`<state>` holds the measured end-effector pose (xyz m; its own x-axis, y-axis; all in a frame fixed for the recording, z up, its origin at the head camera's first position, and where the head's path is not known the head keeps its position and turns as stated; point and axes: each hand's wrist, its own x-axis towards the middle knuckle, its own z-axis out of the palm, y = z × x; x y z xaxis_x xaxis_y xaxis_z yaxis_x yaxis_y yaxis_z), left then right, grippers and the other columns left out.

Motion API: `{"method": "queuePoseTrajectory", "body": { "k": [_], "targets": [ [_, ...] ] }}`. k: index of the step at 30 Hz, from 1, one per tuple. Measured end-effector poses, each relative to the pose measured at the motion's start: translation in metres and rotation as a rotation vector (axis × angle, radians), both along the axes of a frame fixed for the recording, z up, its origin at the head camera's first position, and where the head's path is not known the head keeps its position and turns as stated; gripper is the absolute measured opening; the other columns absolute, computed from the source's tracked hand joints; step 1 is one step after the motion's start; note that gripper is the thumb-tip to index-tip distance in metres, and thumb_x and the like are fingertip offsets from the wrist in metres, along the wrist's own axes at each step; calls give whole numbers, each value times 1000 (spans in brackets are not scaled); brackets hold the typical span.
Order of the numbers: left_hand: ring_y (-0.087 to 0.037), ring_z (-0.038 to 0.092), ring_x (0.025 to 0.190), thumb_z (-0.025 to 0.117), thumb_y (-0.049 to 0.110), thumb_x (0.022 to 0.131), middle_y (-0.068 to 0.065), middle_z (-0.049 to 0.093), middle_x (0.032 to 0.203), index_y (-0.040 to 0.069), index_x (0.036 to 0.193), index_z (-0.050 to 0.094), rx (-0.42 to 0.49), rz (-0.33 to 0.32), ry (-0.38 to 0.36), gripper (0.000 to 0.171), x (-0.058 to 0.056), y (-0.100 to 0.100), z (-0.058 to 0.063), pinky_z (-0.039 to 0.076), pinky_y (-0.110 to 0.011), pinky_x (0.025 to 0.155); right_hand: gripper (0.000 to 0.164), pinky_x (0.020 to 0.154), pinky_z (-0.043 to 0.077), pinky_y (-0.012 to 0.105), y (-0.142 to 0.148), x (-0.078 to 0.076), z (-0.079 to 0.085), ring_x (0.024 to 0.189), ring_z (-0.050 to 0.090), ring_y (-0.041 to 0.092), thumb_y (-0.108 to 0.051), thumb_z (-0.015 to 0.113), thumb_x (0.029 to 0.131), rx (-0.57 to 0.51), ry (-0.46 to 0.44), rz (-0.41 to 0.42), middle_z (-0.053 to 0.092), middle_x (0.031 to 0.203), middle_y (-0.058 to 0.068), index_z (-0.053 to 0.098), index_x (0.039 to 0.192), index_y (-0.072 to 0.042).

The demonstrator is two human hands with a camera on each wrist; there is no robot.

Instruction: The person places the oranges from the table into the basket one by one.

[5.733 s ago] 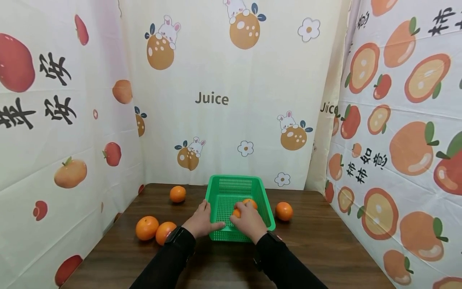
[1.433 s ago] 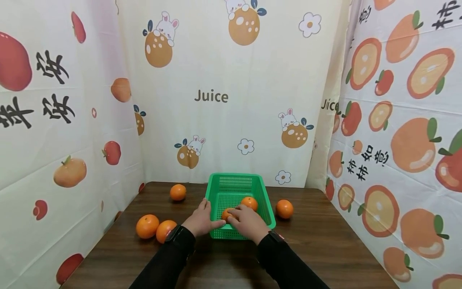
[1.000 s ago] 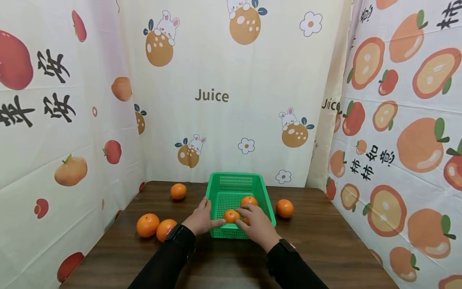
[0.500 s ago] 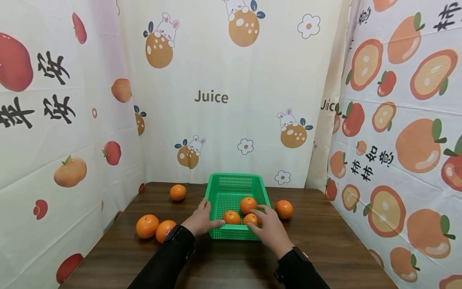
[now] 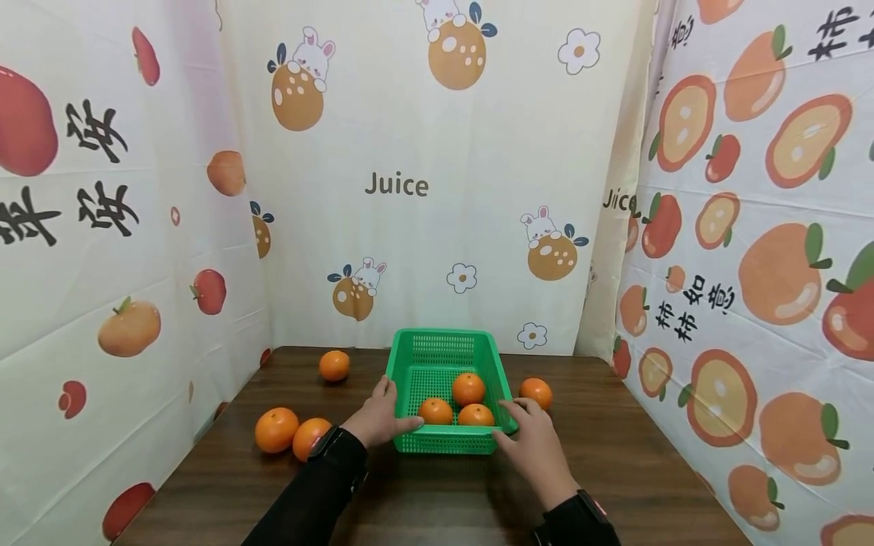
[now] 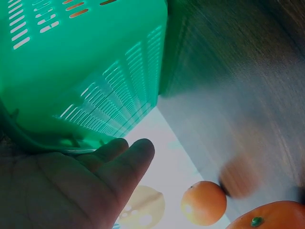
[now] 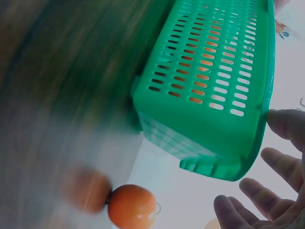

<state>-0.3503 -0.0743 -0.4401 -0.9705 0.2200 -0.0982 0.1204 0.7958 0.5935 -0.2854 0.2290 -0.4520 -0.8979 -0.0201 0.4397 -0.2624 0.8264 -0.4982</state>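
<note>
A green perforated plastic basket (image 5: 447,438) stands on the table with three oranges inside. One orange (image 5: 468,389) lies behind; in front of it are a left orange (image 5: 435,411) and a right orange (image 5: 476,415), side by side along the near wall. My left hand (image 5: 377,415) rests at the basket's front left corner, its straight fingers along the left side and its thumb by the near rim. At the front right corner is my right hand (image 5: 536,447), fingers spread and holding nothing. In the right wrist view its thumb (image 7: 286,125) reaches the rim.
Right of the basket, close behind my right fingers, sits another orange (image 5: 536,393). On the left are a far orange (image 5: 334,365) and two nearer ones, an outer orange (image 5: 276,430) and an inner orange (image 5: 310,440) by my left wrist. Printed cloths surround the dark wooden table (image 5: 437,500).
My right hand let go of an orange at the near wall, then moved right, off the oranges to the basket's right corner. All three oranges inside now show. My left hand has stayed put.
</note>
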Motion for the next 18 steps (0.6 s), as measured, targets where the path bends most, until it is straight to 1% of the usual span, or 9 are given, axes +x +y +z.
{"method": "queuePoseTrajectory", "body": {
  "k": [5, 9, 15, 18],
  "targets": [
    [-50, 31, 157, 71, 56, 99, -22, 3, 179, -3, 168, 16, 4, -3, 4, 106, 0, 0, -1, 37, -64, 122, 46, 102, 55, 57, 13, 6, -9, 122, 65, 38, -17, 87, 88, -51, -13, -24, 66, 131, 15, 74, 131, -9],
    [-48, 35, 156, 71, 56, 99, -20, 0, 180, -2, 169, 15, 17, -5, -8, 107, 2, -1, -2, 39, -62, 121, 48, 102, 56, 58, 23, 11, -17, 121, 66, 38, -16, 88, 87, -73, -45, -55, 66, 131, 17, 73, 132, -7],
    [-46, 34, 157, 71, 54, 100, -19, -3, 180, -1, 169, 13, 58, -3, -16, 107, 6, -2, 2, 38, -62, 122, 54, 101, 54, 63, 34, 12, -18, 122, 64, 45, -19, 89, 87, -35, -103, -85, 63, 135, 22, 71, 137, -8],
    [-46, 34, 157, 71, 55, 99, -20, -2, 180, -1, 169, 13, 57, -6, -17, 107, 6, -2, 1, 38, -62, 122, 55, 102, 52, 67, 37, 11, -15, 122, 62, 50, -20, 87, 88, -11, -131, -98, 62, 136, 24, 70, 138, -8]
  ]
}}
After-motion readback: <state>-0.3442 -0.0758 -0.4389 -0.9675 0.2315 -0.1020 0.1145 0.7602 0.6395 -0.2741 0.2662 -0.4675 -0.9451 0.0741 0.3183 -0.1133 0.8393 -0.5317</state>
